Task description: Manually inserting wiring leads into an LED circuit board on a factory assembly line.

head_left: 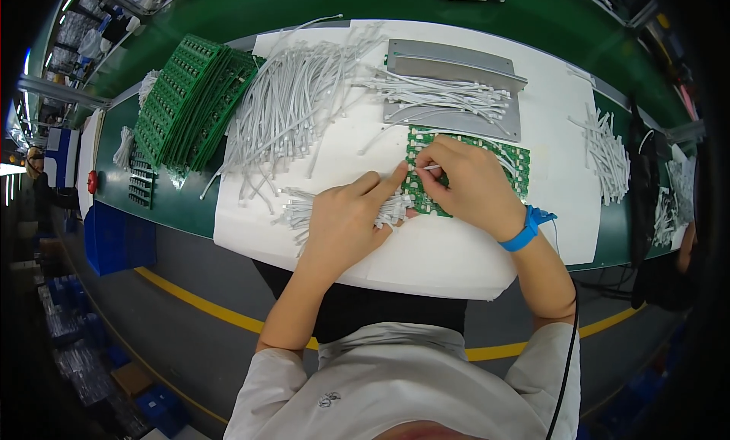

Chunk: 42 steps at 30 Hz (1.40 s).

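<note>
A green circuit board panel (520, 159), split into many small units, lies on the white sheet before me. My right hand (473, 183) is over it, thumb and index finger pinched on the white end of a cable (432, 167) at the board's left part. A blue strap circles that wrist. My left hand (351, 216) is closed around a bundle of short white cables (394, 210), whose ends stick out on both sides. Its index finger reaches to the board's left edge. White cables also run across the board's top, partly hidden by my right hand.
Behind the board, a grey metal fixture (449, 56) carries more white cables. A large cable heap (293, 98) lies left, beside stacked green panels (194, 106). Another cable pile (608, 155) is at the right. A blue bin (114, 238) stands below the table's left edge.
</note>
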Motion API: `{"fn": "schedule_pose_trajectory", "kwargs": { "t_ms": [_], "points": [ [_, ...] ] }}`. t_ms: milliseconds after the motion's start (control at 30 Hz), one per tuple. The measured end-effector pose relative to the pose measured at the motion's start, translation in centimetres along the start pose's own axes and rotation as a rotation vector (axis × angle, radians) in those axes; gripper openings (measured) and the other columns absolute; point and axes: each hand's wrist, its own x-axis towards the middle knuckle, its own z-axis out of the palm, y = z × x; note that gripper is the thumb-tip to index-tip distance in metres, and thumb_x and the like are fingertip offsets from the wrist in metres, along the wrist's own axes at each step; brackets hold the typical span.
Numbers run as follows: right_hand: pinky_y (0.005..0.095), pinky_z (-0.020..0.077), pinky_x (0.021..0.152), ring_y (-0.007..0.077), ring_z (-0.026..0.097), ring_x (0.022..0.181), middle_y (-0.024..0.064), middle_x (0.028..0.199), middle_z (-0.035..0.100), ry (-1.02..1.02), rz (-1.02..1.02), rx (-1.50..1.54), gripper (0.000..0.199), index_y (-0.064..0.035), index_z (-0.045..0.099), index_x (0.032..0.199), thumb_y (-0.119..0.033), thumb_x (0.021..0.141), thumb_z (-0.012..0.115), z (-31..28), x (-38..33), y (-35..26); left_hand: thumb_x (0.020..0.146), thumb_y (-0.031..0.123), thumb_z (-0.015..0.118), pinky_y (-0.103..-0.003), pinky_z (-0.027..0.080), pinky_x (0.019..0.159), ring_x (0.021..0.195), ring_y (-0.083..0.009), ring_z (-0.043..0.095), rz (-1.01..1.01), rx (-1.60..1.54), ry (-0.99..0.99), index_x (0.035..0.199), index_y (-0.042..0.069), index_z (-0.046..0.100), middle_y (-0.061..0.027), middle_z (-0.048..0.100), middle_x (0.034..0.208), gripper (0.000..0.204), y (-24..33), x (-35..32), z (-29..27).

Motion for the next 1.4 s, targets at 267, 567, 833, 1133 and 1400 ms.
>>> {"fn": "schedule_pose_trajectory", "kwargs": {
  "t_ms": [267,567,833,1133,1400],
  "points": [
    [0.0397,0.0539,0.063,0.0281,0.07,0.072,0.0085,0.085,0.067,-0.022,0.08,0.075,0.005,-0.0041,0.07,0.09,-0.009,0.088,0.072,-0.2,0.3,-0.4,0.077,0.033,0.087,-0.036,0.05,0.057,0.062,-0.0247,0.062,0.013,-0.006,0.002,0.137,0.018,0.07,-0.0035,0.062,0.082,0.064,-0.1,0.0,0.0],
    [0.0391,0.0522,0.069,0.0279,0.068,0.079,0.0074,0.087,0.067,0.014,-0.018,-0.088,0.009,-0.006,0.07,0.095,-0.01,0.087,0.074,-1.0,0.1,-0.8,0.077,0.031,0.087,-0.039,0.054,0.065,0.071,-0.029,0.068,-0.013,-0.179,0.028,0.138,0.016,0.067,-0.0081,0.067,0.084,0.065,-0.9,0.2,0.1],
    [0.0365,0.0509,0.072,0.0266,0.066,0.081,0.0075,0.088,0.066,0.113,-0.236,0.153,0.018,-0.0073,0.072,0.101,-0.01,0.084,0.08,-1.8,0.1,-2.3,0.072,0.015,0.087,-0.037,0.047,0.06,0.06,-0.0252,0.056,-0.25,-0.319,0.002,0.146,0.02,0.057,-0.007,0.05,0.077,0.081,0.3,0.6,-1.4],
    [0.0261,0.0518,0.061,0.0116,0.065,0.071,0.0054,0.085,0.068,-0.012,0.039,0.415,0.011,-0.0023,0.071,0.096,-0.007,0.09,0.078,-2.0,-0.2,-2.3,0.073,0.008,0.084,-0.035,0.051,0.062,0.064,-0.0223,0.066,-0.274,-0.31,0.04,0.144,0.016,0.058,-0.0096,0.062,0.079,0.077,0.7,0.0,-2.0],
    [0.0285,0.0572,0.076,0.0149,0.069,0.087,0.0108,0.095,0.07,0.353,0.047,0.91,0.007,-0.0006,0.057,0.106,-0.005,0.103,0.06,-0.6,-0.6,-2.3,0.081,0.006,0.077,-0.036,0.056,0.075,0.085,-0.0353,0.074,-0.129,-0.426,-0.065,0.119,0.003,0.07,-0.0188,0.074,0.1,0.039,1.1,-0.2,-2.4]
  ]
}}
